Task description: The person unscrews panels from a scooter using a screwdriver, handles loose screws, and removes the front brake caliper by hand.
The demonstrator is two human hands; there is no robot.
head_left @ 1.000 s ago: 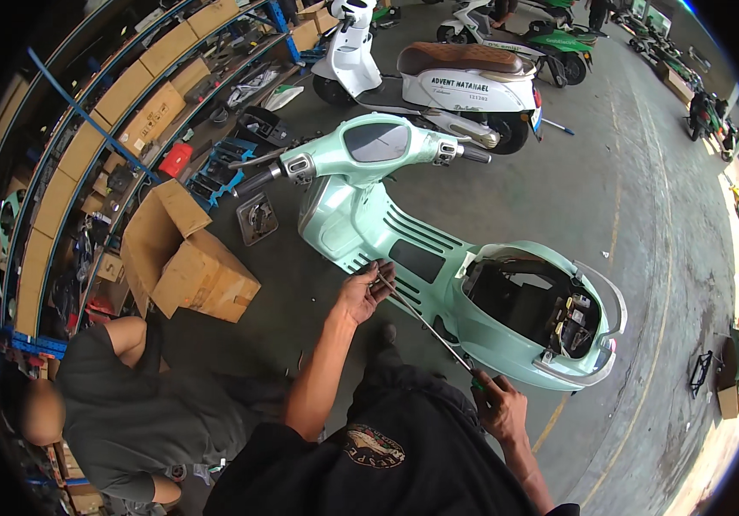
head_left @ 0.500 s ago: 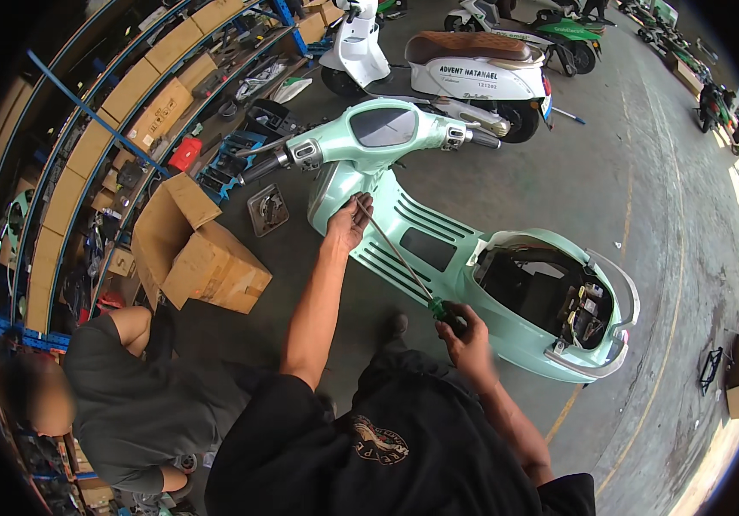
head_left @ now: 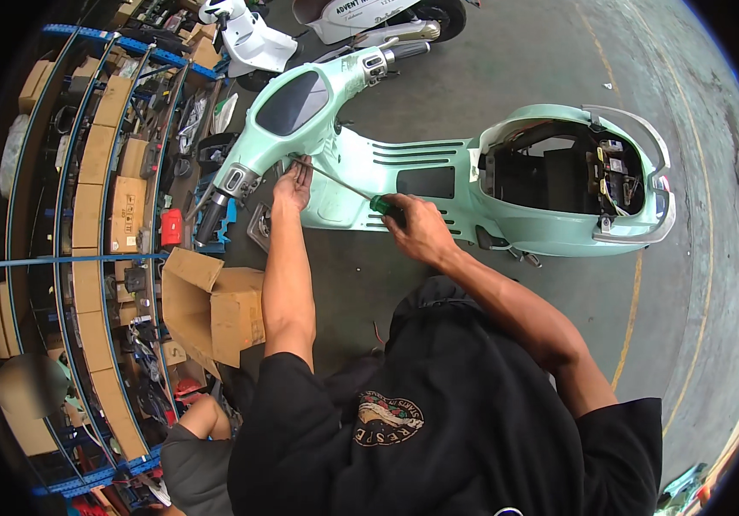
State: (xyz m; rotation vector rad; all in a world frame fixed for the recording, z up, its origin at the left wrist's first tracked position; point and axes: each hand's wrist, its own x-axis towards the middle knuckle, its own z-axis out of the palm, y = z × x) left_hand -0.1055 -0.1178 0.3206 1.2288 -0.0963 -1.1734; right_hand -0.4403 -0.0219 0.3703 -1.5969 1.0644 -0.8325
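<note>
1. While blue-edged shelves [head_left: 68, 261] are lining the left side, brown boxes [head_left: 90, 215] are filling their rows; one larger box [head_left: 128, 205] is bearing dark printed marks.
2. Beside them, a red container [head_left: 171, 226] is sitting near an open carton [head_left: 239, 314] with spread flaps; a co-worker's bent arm [head_left: 204, 418] is showing below.
3. The left hand [head_left: 292, 183] is reaching under the handlebar cover, its fingers at a screwdriver's [head_left: 380, 204] tip; whether they are pinching it, I cannot tell.
4. Above, a white scooter [head_left: 352, 24] is displaying black lettering, cut off by the upper edge.
5. On the black shirt [head_left: 490, 413], a round emblem [head_left: 389, 419] is carrying curved pale letters.
6. The right hand [head_left: 425, 230] is clamping the screwdriver's green handle; the shank is slanting between both hands, over the mint scooter's [head_left: 464, 185] front half.
7. That scooter is standing crosswise, its seat opening [head_left: 550, 176] exposing small pale parts too tiny to read.
8. Past its grey rear rail [head_left: 644, 224], open floor [head_left: 687, 155] is stretching rightward, a yellow line [head_left: 631, 322] running along it.
</note>
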